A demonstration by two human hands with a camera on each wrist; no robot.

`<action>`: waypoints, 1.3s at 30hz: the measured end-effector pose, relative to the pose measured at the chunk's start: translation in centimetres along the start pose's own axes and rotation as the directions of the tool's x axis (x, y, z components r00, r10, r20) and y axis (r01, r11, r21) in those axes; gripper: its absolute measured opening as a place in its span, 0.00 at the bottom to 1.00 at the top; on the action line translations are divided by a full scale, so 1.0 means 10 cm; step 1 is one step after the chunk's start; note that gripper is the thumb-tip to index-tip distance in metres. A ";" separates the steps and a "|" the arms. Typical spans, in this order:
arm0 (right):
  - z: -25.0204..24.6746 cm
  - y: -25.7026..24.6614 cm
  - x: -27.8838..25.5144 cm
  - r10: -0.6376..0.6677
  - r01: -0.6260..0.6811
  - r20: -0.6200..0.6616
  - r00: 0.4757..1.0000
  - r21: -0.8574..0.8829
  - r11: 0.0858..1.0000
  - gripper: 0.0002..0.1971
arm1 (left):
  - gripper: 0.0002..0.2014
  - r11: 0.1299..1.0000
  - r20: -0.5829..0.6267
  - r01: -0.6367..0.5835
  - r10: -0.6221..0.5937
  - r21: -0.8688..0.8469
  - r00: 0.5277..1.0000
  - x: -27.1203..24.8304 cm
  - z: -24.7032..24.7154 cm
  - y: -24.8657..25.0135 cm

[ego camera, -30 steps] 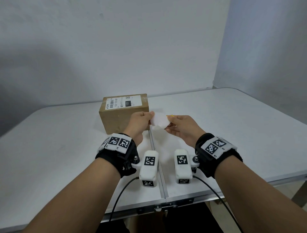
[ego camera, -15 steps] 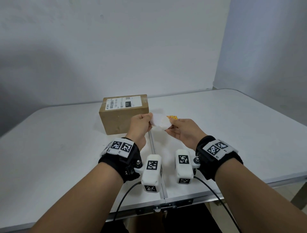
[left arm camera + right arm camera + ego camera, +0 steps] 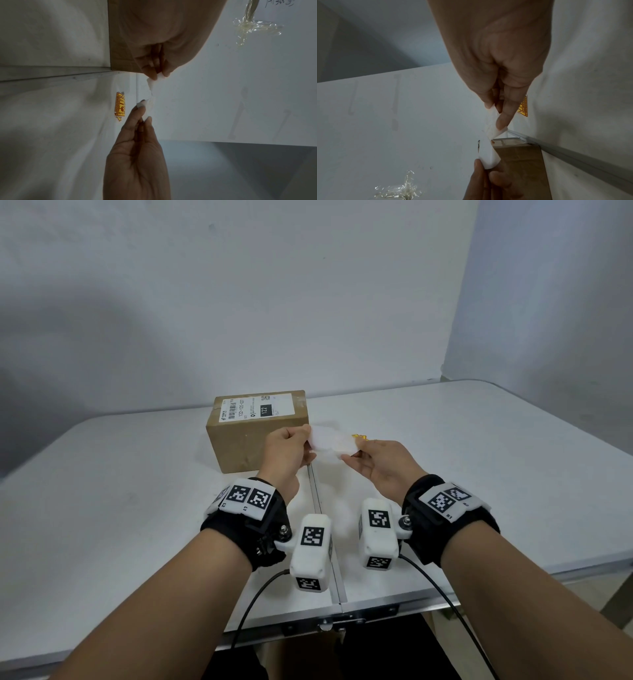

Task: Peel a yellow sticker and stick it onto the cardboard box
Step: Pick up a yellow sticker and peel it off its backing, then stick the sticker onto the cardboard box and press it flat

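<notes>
A brown cardboard box with a white shipping label stands on the white table, just left of the centre seam. In front of its right end I hold a small white sticker sheet in the air, white side towards me, with a faint yellow tint at its right part. My left hand pinches its left end, and my right hand pinches its right end. The wrist views show the same pinches: left fingertips and right fingertips on the sheet. More yellow stickers lie on the table beyond the hands.
The folding table has a metal seam running front to back under my hands. Walls close it in behind and to the right. A clump of clear tape sticks to the back wall. Cables trail from both wrist cameras.
Both hands keep pinching the white sheet in nearly the same spot. Only small shifts of the wrists show.
</notes>
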State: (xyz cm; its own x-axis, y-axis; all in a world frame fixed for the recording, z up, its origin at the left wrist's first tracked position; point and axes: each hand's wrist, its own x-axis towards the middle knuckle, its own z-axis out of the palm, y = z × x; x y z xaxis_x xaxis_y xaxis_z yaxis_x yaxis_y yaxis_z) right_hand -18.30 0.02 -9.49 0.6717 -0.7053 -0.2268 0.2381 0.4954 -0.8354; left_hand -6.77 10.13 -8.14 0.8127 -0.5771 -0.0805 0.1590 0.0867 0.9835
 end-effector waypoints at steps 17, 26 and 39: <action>0.00 -0.08 -0.05 -0.140 0.176 0.118 0.983 -0.400 0.900 0.10 | 0.15 0.883 0.252 -0.006 -0.128 0.469 0.959 0.12 -0.05 0.21; 0.00 -0.02 -0.01 -0.121 0.122 0.024 0.992 -0.317 0.941 0.08 | 0.07 0.957 0.162 -0.024 -0.024 0.289 0.987 0.11 -0.08 0.06; -0.08 -0.08 0.01 -0.076 0.064 -0.128 0.989 -0.097 0.993 0.07 | 0.09 0.907 0.025 -0.227 0.233 0.356 0.972 0.14 -0.13 0.09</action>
State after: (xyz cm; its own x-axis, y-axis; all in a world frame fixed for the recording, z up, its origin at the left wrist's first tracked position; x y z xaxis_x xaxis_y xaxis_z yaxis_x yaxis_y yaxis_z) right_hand -18.94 -0.88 -9.21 0.5564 -0.7998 -0.2251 0.2115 0.3983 -0.8925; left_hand -4.74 10.40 -7.59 0.8131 -0.5612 0.1550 -0.2394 -0.0795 0.9677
